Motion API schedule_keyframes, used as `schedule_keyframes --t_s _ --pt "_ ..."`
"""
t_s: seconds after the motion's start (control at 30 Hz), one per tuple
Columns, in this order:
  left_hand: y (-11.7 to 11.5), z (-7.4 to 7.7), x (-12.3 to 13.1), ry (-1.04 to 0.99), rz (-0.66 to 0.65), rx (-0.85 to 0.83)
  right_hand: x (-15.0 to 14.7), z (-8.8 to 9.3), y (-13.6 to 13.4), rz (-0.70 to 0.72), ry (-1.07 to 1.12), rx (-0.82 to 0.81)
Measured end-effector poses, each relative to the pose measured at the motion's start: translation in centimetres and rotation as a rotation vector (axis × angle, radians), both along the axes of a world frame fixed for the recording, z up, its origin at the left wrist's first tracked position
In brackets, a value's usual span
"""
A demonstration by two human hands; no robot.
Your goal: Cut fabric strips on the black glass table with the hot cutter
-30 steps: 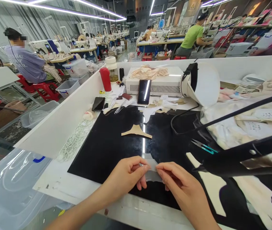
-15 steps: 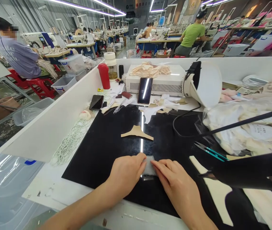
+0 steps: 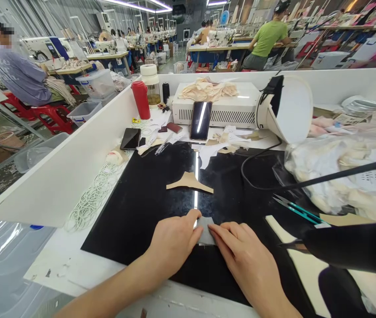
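A small grey piece, thin like fabric or film, lies between my hands just above or on the black mat. Its left edge is pinched between the thumb and fingers of my left hand. My right hand pinches the opposite edge with its fingertips. Something shiny shows at the left thumb, too small to name. Beyond the hands, a tan curved card pattern rests flat on the mat.
Teal-handled scissors and a cream pattern piece lie at right, under a dark lamp arm. A propped phone, red tumbler and white box stand behind. Pale cord is heaped left.
The view has shifted slightly. My left thumb has moved a little across the grey piece, which looks more opaque and flatter now. Both hands keep their pinch.
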State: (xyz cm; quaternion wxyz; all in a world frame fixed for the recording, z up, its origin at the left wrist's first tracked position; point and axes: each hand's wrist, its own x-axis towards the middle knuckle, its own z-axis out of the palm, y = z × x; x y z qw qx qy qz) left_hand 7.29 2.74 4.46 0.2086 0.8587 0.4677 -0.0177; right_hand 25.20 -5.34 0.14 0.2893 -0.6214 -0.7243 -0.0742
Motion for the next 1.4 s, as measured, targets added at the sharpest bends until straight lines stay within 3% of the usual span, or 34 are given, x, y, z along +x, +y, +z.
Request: schedule_keyframes --t_s 0.93,1.03,1.23,1.4 --pt "-0.1 -0.1 0.1 0.01 0.025 0.034 -0.2 0.0 0.1 -0.016 -0.037 0.022" --pt "-0.3 -0.9 -0.1 0.01 0.009 0.137 -0.2 0.2 0.3 -0.005 -0.061 0.037" --pt "-1.1 -2.1 -0.8 -0.147 -0.148 0.637 -0.5 0.3 0.4 0.01 -0.079 0.052" --pt "-1.5 -2.3 -0.5 -0.407 -0.343 0.581 -0.5 -0.1 0.4 0.025 -0.067 0.028"
